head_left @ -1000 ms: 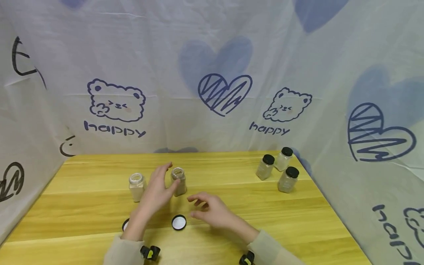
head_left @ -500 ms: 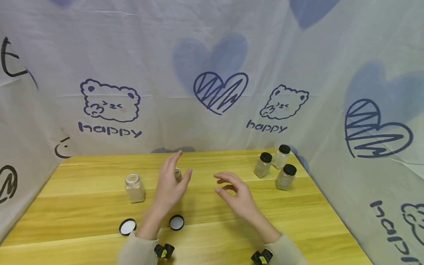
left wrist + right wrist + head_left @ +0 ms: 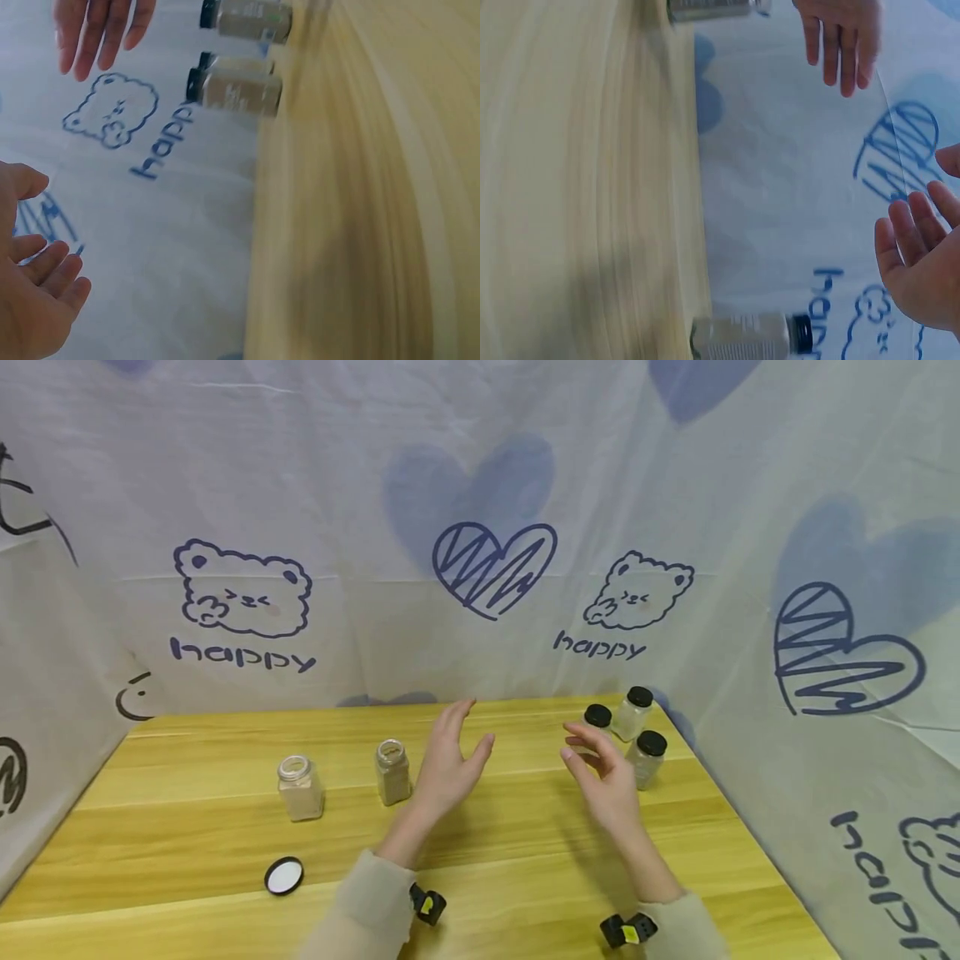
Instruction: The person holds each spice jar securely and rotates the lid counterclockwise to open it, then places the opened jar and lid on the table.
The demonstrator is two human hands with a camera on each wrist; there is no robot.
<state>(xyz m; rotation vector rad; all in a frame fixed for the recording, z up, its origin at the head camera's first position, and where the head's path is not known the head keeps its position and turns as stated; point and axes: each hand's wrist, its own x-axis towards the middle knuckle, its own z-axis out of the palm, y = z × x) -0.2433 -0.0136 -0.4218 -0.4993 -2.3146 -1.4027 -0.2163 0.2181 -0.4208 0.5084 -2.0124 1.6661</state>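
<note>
My left hand (image 3: 447,768) hovers over the middle of the table, fingers extended and thumb apart, holding nothing. Just left of it stands an uncapped glass jar (image 3: 393,773) with greyish-brown contents. A second uncapped jar (image 3: 301,790), paler inside, stands farther left. My right hand (image 3: 611,781) is raised at the right with relaxed, slightly bent fingers and nothing in them. Beyond it are three black-capped jars: one (image 3: 632,714) at the back, one (image 3: 647,760) at the right, and one partly hidden behind the fingers, its black cap (image 3: 597,716) showing.
A black lid (image 3: 284,877) with a white lining lies upturned at the front left of the wooden table (image 3: 187,827). The second lid is out of sight behind the left forearm. A printed cloth (image 3: 360,527) hangs behind the table and along both sides.
Both hands have moved right and upward, away from the uncapped jars towards the capped ones. The left hand has left the brownish jar, now fully visible. One lid is now covered by the left forearm.
</note>
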